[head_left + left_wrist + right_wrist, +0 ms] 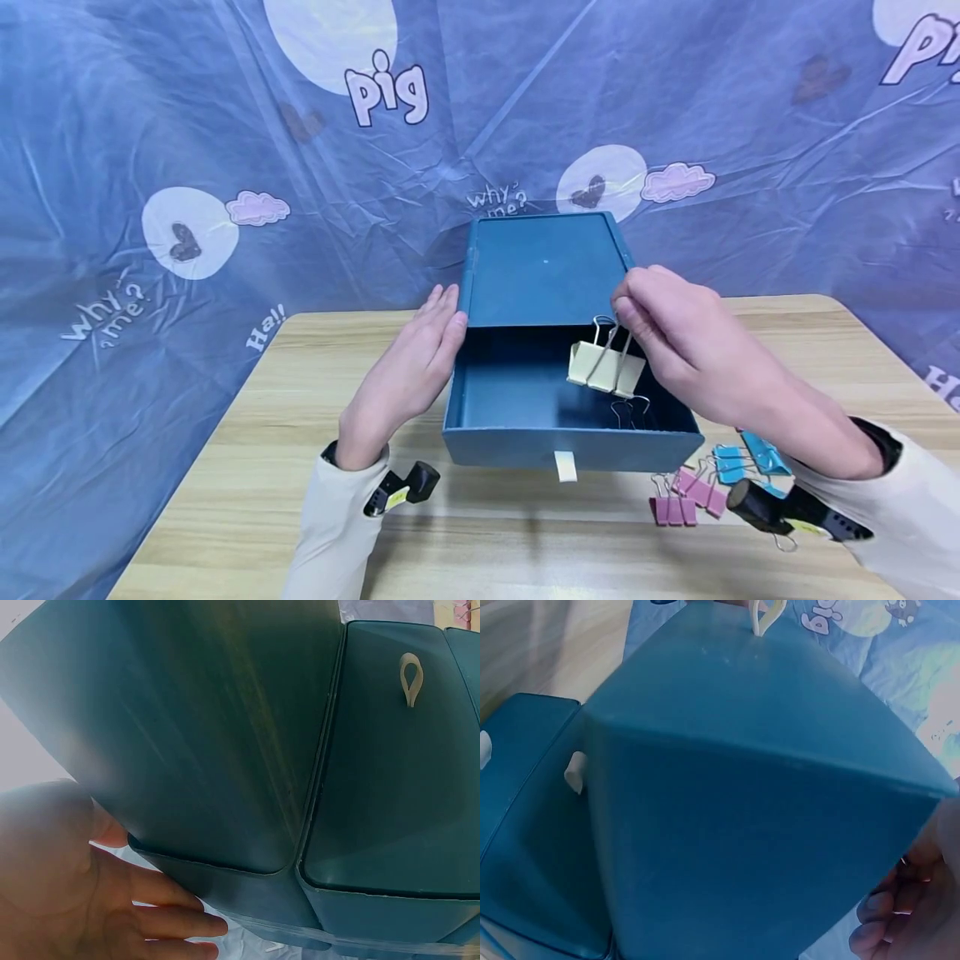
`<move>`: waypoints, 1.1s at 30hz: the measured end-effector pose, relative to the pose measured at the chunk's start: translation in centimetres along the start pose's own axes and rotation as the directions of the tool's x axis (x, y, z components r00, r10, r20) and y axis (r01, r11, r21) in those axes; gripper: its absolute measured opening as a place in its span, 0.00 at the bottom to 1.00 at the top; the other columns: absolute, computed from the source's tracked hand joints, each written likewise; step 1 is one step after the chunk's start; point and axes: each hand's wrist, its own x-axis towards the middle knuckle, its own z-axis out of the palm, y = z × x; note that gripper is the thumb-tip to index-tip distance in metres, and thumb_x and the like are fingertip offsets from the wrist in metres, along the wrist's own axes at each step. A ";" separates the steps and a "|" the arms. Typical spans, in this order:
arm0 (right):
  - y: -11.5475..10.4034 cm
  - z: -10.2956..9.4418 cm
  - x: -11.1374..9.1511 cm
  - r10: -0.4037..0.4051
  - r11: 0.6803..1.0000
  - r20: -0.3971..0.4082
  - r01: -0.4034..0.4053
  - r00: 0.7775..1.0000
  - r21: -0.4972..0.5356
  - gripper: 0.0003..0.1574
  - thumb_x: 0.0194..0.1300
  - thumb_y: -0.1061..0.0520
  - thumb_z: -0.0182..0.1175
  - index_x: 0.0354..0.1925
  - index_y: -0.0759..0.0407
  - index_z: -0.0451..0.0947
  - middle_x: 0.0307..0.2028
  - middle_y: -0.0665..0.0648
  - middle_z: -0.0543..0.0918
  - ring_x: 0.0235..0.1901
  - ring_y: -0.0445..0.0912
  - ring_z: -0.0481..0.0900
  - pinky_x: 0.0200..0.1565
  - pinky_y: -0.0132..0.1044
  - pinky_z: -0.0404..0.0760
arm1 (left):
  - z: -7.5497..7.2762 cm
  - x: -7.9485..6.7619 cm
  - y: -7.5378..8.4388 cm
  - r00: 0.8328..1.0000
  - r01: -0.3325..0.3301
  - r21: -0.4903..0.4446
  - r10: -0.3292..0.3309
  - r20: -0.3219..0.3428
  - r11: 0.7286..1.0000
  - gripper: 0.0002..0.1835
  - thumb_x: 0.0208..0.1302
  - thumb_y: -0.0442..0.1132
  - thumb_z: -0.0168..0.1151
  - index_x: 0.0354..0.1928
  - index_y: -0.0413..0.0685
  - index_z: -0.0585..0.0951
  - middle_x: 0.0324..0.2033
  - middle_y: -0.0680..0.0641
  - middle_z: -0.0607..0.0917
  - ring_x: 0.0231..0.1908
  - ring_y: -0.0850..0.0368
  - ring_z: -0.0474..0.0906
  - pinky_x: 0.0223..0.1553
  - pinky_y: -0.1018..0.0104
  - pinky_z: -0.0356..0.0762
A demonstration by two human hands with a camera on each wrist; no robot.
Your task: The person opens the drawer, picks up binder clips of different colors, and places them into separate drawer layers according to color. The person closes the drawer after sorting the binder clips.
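Observation:
A blue box with a drawer (573, 448) pulled out at its front stands on the table, a pale pull tab (566, 467) on the drawer's face. Over the drawer's right side my right hand (678, 342) pinches a cream binder clip (606, 368) by its wire handle. Below that clip, wire handles (632, 412) show inside the drawer; what they belong to is hard to tell. My left hand (408, 362) lies with straight fingers along the box's left side. Both hands also appear in their wrist views, the left (97, 885) and the right (907, 907), beside the drawer.
Pink binder clips (675, 510) and blue binder clips (731, 465) lie on the table right of the drawer, partly under my right forearm. Further drawer fronts (397, 765) show in the left wrist view. A blue printed sheet (360, 183) hangs behind the wooden table (262, 467).

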 end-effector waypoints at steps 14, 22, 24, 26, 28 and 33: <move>-1.5 1.0 0.8 -0.068 0.997 0.135 0.064 0.988 0.034 0.16 0.69 0.69 0.51 0.29 0.51 0.66 0.24 0.43 0.60 0.26 0.36 0.59 0.28 0.28 0.61 | -0.1 -0.2 -0.2 1.000 0.003 -0.005 -0.003 0.001 1.000 0.31 0.79 0.50 0.30 0.71 0.32 0.56 0.72 0.39 0.56 0.73 0.51 0.44 0.73 0.58 0.44; -2.1 1.7 0.7 -0.063 0.995 0.247 0.042 0.967 0.088 0.13 0.71 0.67 0.51 0.31 0.51 0.70 0.25 0.41 0.64 0.29 0.35 0.63 0.31 0.29 0.66 | -0.1 -0.3 -0.3 1.000 -0.008 -0.009 0.008 -0.004 1.000 0.31 0.79 0.50 0.29 0.71 0.32 0.56 0.72 0.38 0.57 0.73 0.51 0.44 0.72 0.58 0.44; -2.2 1.9 0.7 -0.051 0.995 0.279 0.024 0.959 0.101 0.13 0.71 0.67 0.50 0.31 0.51 0.70 0.25 0.41 0.64 0.28 0.36 0.63 0.30 0.30 0.67 | -0.1 -0.3 -0.3 1.000 -0.008 -0.011 0.008 -0.004 1.000 0.31 0.79 0.50 0.29 0.71 0.32 0.56 0.71 0.37 0.57 0.73 0.51 0.44 0.72 0.58 0.44; -2.3 2.2 0.6 -0.038 0.994 0.312 0.004 0.949 0.107 0.14 0.72 0.66 0.50 0.30 0.51 0.69 0.24 0.42 0.63 0.27 0.36 0.63 0.30 0.30 0.66 | -0.1 -0.3 -0.3 1.000 -0.008 -0.012 0.008 -0.005 1.000 0.31 0.79 0.50 0.29 0.71 0.32 0.56 0.71 0.37 0.57 0.73 0.51 0.44 0.72 0.58 0.44; -2.3 2.5 0.6 -0.029 0.993 0.344 -0.012 0.939 0.116 0.15 0.73 0.64 0.50 0.29 0.50 0.68 0.23 0.41 0.62 0.26 0.35 0.62 0.29 0.30 0.66 | -0.1 -0.3 -0.3 1.000 -0.010 -0.013 0.010 -0.005 1.000 0.31 0.79 0.50 0.29 0.71 0.32 0.56 0.71 0.37 0.57 0.73 0.51 0.44 0.72 0.58 0.44; -2.2 3.0 0.5 -0.019 0.985 0.403 -0.053 0.915 0.167 0.17 0.74 0.62 0.49 0.27 0.50 0.66 0.21 0.40 0.60 0.23 0.34 0.62 0.27 0.29 0.67 | -0.1 -0.3 -0.3 1.000 -0.013 -0.014 0.013 -0.007 1.000 0.31 0.79 0.50 0.29 0.71 0.31 0.56 0.71 0.37 0.57 0.73 0.51 0.44 0.72 0.58 0.44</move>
